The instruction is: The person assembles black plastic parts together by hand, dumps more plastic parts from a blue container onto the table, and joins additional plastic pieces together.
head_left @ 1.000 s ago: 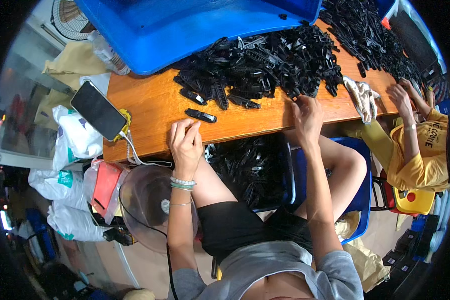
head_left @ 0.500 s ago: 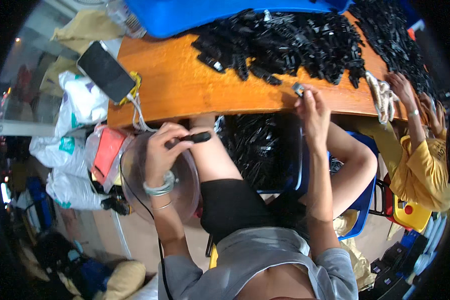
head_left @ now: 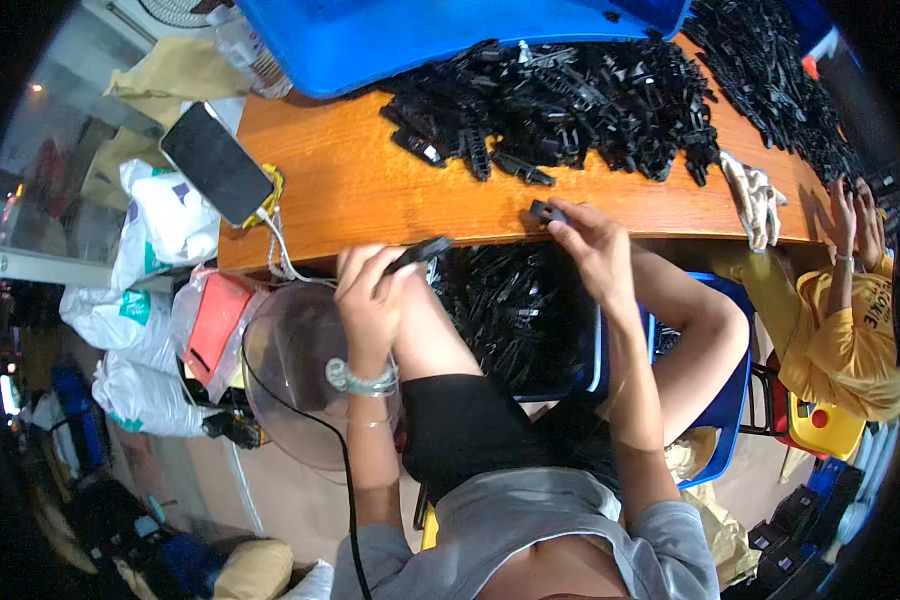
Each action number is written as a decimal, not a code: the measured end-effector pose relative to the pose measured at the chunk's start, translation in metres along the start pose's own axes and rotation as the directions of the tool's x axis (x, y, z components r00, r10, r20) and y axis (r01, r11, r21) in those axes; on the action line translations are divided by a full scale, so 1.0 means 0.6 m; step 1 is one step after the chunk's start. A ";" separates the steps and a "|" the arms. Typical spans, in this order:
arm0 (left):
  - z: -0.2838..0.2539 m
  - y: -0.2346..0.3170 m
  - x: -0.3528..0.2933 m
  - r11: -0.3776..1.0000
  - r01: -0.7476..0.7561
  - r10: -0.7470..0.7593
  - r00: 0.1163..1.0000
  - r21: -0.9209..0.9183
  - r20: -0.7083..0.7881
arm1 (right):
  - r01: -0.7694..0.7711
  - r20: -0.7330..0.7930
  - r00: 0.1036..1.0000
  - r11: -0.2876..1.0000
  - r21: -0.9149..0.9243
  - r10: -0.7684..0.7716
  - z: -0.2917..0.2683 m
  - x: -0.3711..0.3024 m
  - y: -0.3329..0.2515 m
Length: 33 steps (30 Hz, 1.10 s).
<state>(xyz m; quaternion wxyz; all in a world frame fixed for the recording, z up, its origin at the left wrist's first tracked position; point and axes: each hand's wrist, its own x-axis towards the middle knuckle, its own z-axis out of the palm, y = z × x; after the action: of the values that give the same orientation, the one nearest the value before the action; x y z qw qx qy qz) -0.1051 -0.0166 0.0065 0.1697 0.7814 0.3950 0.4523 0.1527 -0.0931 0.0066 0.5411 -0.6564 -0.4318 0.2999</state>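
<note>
My left hand (head_left: 368, 295) is closed around a slim black plastic piece (head_left: 425, 252), which sticks out past the fingers toward the right, above my thigh. Between the thumb and fingers of my right hand (head_left: 596, 252) is a small dark block-like piece (head_left: 545, 211), just over the table's front edge. The two pieces are apart. A heap of black plastic parts (head_left: 560, 105) lies on the wooden table (head_left: 320, 150) beyond my hands. Below the edge, between my legs, a blue bin (head_left: 592, 350) holds more black parts.
A large blue tray (head_left: 370, 60) stands at the back. On the left are a phone (head_left: 216, 162) with a cable and a clear round tub (head_left: 300, 400). A cloth (head_left: 753, 200) hangs over the edge at right, near a co-worker in a yellow shirt (head_left: 850, 340) beside another heap.
My left hand has moved right and its black piece now tilts up. My right hand has shifted left and slightly down with its small piece, bringing both closer. The co-worker's hands have moved right.
</note>
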 end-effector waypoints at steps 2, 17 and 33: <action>0.042 0.025 0.047 0.991 -0.133 0.133 0.991 -0.017 0.018 | 0.070 0.016 0.997 0.997 0.036 -0.071 0.017 0.000 -0.021; 0.116 0.031 0.093 0.952 -0.102 0.200 0.919 -0.288 0.339 | 0.382 0.253 0.917 0.863 -0.331 -0.309 0.006 0.039 -0.011; 0.126 0.022 0.175 0.830 -0.480 0.389 0.863 0.285 0.322 | 0.212 -0.110 0.945 0.831 -0.515 -0.309 -0.035 0.101 0.009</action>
<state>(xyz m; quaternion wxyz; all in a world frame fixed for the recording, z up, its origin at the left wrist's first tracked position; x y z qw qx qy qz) -0.0058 0.0630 0.0346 -0.0341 0.9191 0.2559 0.2975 0.1993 -0.0485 0.0107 0.4284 -0.7332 -0.5267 0.0386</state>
